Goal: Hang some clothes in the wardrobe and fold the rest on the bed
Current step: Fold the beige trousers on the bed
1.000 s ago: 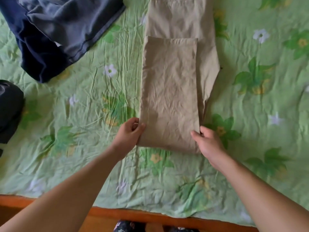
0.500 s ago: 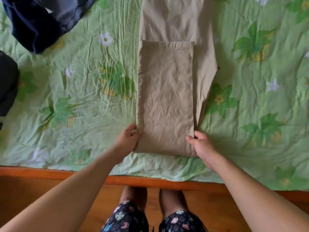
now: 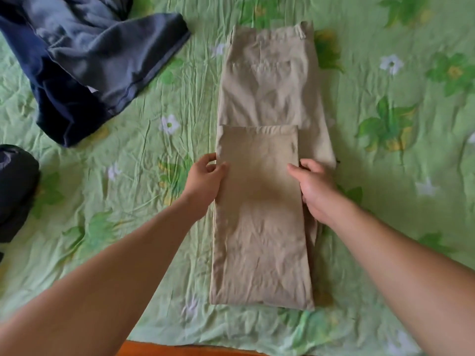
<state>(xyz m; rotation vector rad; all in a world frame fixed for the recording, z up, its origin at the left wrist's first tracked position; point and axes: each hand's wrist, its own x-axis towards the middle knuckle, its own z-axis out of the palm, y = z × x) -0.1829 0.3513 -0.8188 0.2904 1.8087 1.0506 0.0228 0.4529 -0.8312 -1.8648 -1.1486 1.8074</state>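
Item under handling: khaki trousers (image 3: pixel 262 227), lying flat on the bed (image 3: pixel 385 227) in the centre of the frame. The long axis runs from the top of the frame to the bottom, with a slight lean. The waistband points to the top of the frame, with a back pocket seam visible just below it. The legs are folded back on themselves. The fold lies at the lower edge, near the bed frame (image 3: pixel 180 350), and the hem ends form a straight edge across mid-frame. The upper layer is narrower than the layer beneath, which shows along its right side.

Left hand (image 3: pixel 205 181): at the left edge of the upper layer, a little below the hem edge. The thumb is on top of the cloth and the fingers curl round the edge, pinching it.

Right hand (image 3: pixel 316 188): at the right edge of the same layer, level with the left hand. The thumb lies on top and the fingers curl at the edge, gripping the cloth.

Other items: a navy garment (image 3: pixel 77 73) lies crumpled in the upper left of the frame, well apart from the trousers. A dark bundle (image 3: pixel 15 186) sits at the left edge; its type cannot be determined. The bed is covered by a creased green floral sheet.
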